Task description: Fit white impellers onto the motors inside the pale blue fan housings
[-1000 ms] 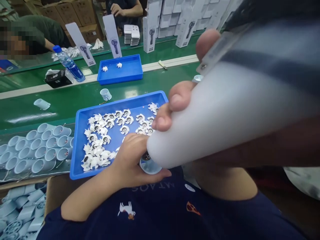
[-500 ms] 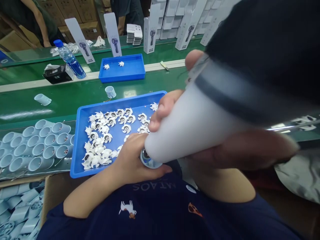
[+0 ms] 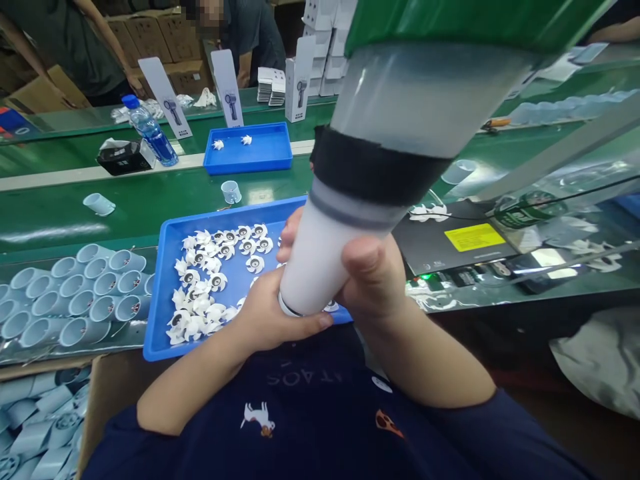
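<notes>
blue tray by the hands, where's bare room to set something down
The near tray is crowded: white impellers pack it up to the hands on the white cylinder. Free patches: the green belt left of it, above the pale tubes, and the far tray, which holds only two impellers.

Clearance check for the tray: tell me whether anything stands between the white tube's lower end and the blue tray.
Yes: the left hand cups the lower end of the white tube, between it and the blue tray. White fan impellers also lie in the tray.
</notes>
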A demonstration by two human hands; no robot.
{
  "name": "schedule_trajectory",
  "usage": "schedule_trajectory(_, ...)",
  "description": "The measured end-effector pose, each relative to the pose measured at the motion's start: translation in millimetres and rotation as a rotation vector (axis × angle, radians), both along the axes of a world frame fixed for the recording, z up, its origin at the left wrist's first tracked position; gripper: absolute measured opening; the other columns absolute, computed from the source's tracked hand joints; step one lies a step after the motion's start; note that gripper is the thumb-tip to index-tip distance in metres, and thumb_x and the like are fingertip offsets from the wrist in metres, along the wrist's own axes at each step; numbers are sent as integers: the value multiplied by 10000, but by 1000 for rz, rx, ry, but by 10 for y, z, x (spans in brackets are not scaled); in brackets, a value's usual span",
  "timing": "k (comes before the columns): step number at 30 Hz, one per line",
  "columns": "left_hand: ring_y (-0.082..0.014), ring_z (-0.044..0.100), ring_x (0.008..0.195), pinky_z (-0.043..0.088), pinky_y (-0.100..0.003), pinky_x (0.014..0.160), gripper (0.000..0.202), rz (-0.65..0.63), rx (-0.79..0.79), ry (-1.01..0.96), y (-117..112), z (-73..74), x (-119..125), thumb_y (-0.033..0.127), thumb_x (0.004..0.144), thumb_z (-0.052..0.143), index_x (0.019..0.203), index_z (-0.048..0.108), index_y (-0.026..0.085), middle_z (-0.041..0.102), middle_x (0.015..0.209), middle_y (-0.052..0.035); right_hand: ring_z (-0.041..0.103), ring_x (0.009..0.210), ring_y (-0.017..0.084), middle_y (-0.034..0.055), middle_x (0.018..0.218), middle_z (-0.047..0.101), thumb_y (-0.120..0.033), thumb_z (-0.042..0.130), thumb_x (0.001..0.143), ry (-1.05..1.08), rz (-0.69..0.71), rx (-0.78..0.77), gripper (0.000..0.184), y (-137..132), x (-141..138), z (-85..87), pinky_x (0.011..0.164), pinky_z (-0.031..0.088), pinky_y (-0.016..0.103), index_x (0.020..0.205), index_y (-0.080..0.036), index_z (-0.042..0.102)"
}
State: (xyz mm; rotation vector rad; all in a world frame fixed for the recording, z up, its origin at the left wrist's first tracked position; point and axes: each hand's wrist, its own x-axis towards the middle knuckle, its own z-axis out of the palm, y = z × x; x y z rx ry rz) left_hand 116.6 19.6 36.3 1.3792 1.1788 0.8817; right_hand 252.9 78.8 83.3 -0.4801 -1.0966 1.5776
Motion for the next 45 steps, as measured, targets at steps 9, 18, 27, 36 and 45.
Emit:
schedule_trajectory(9, -254, 699, 876, 567, -367, 769, 586, -96, 133, 194, 27, -86, -1, 482, 647, 879, 1127, 687, 206, 748, 999, -53, 668, 603, 190, 5, 760, 683, -609, 885, 593, 131, -67, -28, 584, 139, 149, 155, 519, 581, 304, 972, -233, 650)
schedule_trajectory(18, -228, 686, 784, 531, -367, 761, 472, -34, 552, 317, -45, 11, 21, 555, 741, 808, 1014, 664, 197, 736, 909, -46, 672, 640, 187, 22, 810, 680, -644, 762, 757, 128, -56, 71, 449, 44, 184, 56, 556, 572, 303, 872, -217, 684)
schedule_trajectory(27, -244, 690, 783, 528, -372, 710, 471, -4, 506, 310, -61, 0, 48, 610, 738, 778, 918, 649, 194, 738, 869, -56, 654, 628, 196, 37, 767, 666, -681, 835, 632, 45, -50, 0, 524, -3, 180, 102, 561, 580, 331, 766, -201, 670)
schedule_trajectory(36, -253, 690, 792, 533, -380, 712, 483, -1, 468, 286, -83, -25, 42, 595, 710, 808, 926, 649, 193, 732, 874, -60, 665, 645, 190, 33, 826, 662, -652, 767, 751, 90, -67, 94, 481, 5, 150, -15, 575, 590, 330, 925, -213, 676)
schedule_trajectory(45, -349, 708, 1036, 600, -448, 797, 973, -255, 103, 393, -33, 132, -161, 602, 621, 874, 1455, 511, 256, 701, 1272, -134, 639, 641, 183, -13, 815, 657, -663, 797, 660, 60, -101, -27, 557, 174, 406, 46, 553, 570, 322, 1047, -293, 642)
